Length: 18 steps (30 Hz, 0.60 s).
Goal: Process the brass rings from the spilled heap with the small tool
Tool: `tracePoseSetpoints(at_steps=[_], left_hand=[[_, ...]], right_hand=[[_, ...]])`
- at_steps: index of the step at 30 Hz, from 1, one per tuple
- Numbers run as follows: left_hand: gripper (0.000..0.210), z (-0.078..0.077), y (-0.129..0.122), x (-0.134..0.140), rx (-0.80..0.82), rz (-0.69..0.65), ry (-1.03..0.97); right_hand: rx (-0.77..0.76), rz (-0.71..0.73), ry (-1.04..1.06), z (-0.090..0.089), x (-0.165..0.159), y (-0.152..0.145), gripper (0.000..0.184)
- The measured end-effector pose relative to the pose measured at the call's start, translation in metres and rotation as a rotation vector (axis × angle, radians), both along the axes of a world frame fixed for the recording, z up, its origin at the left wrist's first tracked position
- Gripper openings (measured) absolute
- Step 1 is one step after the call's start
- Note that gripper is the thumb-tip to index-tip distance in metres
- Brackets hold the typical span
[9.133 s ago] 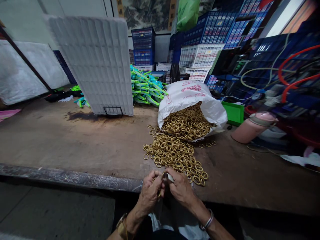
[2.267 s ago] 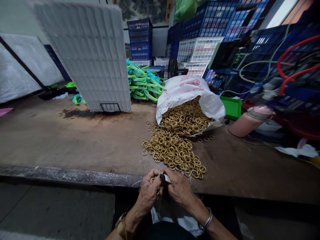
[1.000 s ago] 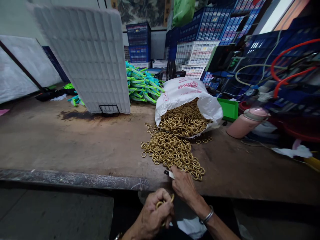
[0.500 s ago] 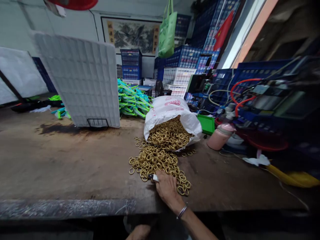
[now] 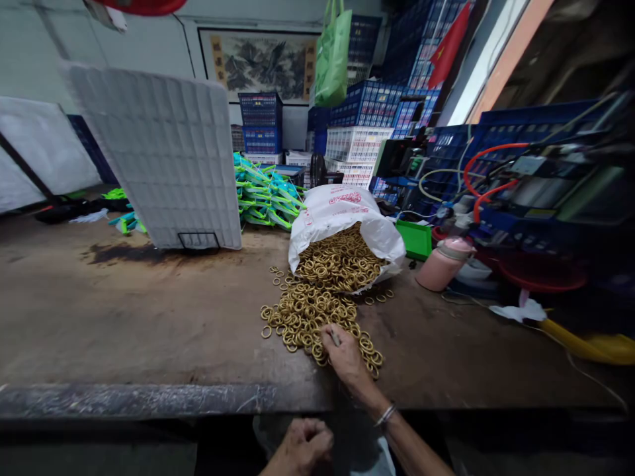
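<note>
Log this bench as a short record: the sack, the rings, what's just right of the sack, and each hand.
sack: white plastic, red print, on its side, mouth toward the person
rings: gold-coloured, round, inside the sack and heaped before it on the brown table
right of sack: green rectangular tray, pink bottle
left hand: curled, off the table's near edge; contents unclear
right hand: at the rings' near side, gripping a small pale object

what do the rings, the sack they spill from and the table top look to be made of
Rings: probably metal, perhaps brass or just brass-coloured; yellowish, with a soft sheen.
Sack: likely plastic, possibly woven; white and slightly shiny, with red print and a creased, floppy mouth.
Table top: seems to be wood or board, brown and worn, with dark stains; which one is unclear.
</note>
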<state>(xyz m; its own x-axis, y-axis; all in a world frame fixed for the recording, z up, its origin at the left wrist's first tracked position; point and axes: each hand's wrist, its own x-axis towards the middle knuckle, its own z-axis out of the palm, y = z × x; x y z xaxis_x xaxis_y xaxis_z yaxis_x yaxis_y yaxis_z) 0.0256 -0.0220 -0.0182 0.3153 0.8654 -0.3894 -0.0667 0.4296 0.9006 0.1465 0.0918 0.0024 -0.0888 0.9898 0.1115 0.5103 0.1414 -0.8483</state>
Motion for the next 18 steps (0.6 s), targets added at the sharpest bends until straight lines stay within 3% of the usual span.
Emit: tracePoseSetpoints(at_steps=[2,5,7,10,13,18], left_hand=[[0.040,0.004,0.005,0.003,-0.048,0.017,-0.051],[0.040,0.018,0.014,0.003,0.046,0.292,-0.025],[0.042,0.027,0.023,-0.001,0.106,0.434,-0.035],[0.042,0.033,0.034,-0.006,0.176,0.497,-0.071],[0.031,0.031,0.039,-0.008,0.200,0.477,-0.061],[0.021,0.022,0.036,-0.015,0.345,0.463,0.100]], right_hand=[[-0.120,-0.006,0.246,-0.003,0.001,-0.004,0.025],[-0.323,-0.002,0.521,-0.001,-0.002,-0.018,0.028],[-0.431,0.031,0.637,0.004,-0.007,-0.030,0.031],[-0.498,0.112,0.725,0.010,-0.015,-0.045,0.031],[-0.483,0.167,0.689,0.008,-0.019,-0.050,0.031],[-0.257,0.152,0.337,0.005,-0.014,-0.044,0.026]])
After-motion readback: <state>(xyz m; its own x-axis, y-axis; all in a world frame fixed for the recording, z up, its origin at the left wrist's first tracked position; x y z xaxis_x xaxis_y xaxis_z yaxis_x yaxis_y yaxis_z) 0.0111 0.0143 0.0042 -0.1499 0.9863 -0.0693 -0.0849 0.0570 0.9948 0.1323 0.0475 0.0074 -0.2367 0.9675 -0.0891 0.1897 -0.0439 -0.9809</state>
